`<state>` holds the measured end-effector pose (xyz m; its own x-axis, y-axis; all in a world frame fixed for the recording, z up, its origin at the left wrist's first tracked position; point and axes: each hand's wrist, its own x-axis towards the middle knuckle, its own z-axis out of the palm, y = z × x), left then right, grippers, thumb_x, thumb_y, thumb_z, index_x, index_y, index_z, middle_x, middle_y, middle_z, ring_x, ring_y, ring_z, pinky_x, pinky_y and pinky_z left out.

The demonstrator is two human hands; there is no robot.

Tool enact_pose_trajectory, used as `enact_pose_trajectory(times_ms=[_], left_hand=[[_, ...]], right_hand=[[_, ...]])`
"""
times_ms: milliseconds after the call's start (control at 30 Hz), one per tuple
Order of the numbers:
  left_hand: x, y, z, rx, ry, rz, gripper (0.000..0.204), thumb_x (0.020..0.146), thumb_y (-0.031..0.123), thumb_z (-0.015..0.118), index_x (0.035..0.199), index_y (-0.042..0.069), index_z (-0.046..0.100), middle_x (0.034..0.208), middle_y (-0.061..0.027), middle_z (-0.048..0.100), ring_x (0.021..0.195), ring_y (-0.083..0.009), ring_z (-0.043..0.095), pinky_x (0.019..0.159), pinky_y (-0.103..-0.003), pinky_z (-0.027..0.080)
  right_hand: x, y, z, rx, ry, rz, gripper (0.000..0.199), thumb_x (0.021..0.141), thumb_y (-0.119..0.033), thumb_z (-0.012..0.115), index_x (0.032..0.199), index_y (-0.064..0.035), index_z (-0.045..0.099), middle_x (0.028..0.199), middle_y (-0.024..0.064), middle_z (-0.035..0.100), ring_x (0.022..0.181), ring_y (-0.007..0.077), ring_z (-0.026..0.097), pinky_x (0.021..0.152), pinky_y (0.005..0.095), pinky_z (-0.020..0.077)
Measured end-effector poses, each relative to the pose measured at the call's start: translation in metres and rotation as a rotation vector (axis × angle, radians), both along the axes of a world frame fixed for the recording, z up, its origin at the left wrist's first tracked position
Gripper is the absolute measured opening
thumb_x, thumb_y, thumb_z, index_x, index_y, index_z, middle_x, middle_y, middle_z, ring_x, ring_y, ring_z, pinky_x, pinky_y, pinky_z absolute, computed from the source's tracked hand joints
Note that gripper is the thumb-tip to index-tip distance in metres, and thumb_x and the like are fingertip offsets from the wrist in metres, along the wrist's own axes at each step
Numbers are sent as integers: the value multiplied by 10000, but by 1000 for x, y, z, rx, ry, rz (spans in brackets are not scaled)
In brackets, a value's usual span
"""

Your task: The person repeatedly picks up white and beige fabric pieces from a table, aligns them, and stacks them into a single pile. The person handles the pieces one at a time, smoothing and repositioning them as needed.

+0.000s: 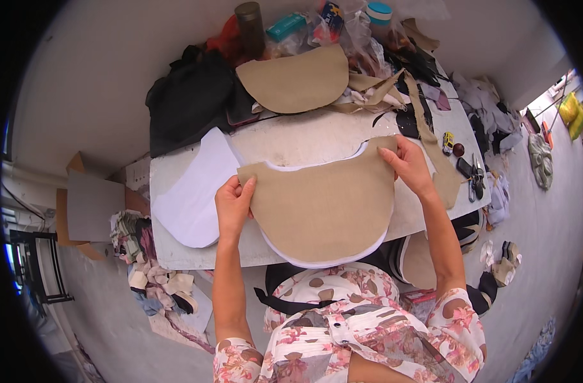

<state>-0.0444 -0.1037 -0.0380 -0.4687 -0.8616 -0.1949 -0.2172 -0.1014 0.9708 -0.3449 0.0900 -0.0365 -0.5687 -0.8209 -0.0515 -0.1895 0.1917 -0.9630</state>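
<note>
Stretched between my two hands is a tan fabric piece point(323, 207), curved like a bib, with a white layer of the same shape showing along its edges. My left hand point(234, 203) pinches its upper left corner, thumb on top. At the upper right corner my right hand point(408, 165) grips it the same way. The piece is held over the table's near edge, in front of my body. Beside my left hand lies a white curved piece point(199, 191) on the table. Farther back rests another tan piece point(298, 80) with a rounded edge.
The white table point(285, 137) carries black cloth point(189, 96) at back left and bags, a jar point(249, 29) and tan scraps point(425, 115) at the back and right. Scissors point(475, 175) lie at the right edge. A cardboard box point(93, 204) and fabric heaps point(164, 287) stand left.
</note>
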Motion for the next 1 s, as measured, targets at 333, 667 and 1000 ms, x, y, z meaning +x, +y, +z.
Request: enact_pose_trajectory(times_ms=[333, 667, 1000], left_hand=[[-2, -5, 0, -76, -118, 9, 179, 912, 178, 657, 951, 5, 639, 618, -1, 632, 431, -39, 484, 368, -214, 338], [-3, -4, -2, -81, -130, -17, 208, 908, 194, 654, 981, 0, 635, 617, -2, 630, 434, -50, 496, 366, -216, 339], [-2, -4, -2, -66, -89, -14, 221, 908, 219, 660, 964, 6, 639, 619, 1, 638, 444, -47, 515, 373, -211, 360]], right_hand=[[6, -6, 12, 91, 601, -161, 199, 798, -122, 715, 920, -27, 589, 722, 102, 634, 625, 228, 615, 577, 337, 495], [116, 35, 36, -233, 946, 730, 149, 705, -129, 655, 759, -68, 531, 786, 59, 513, 778, 228, 534, 624, 356, 422], [129, 39, 32, -98, 1249, 840, 194, 653, -162, 623, 789, -70, 520, 803, 39, 489, 772, 199, 507, 611, 323, 368]])
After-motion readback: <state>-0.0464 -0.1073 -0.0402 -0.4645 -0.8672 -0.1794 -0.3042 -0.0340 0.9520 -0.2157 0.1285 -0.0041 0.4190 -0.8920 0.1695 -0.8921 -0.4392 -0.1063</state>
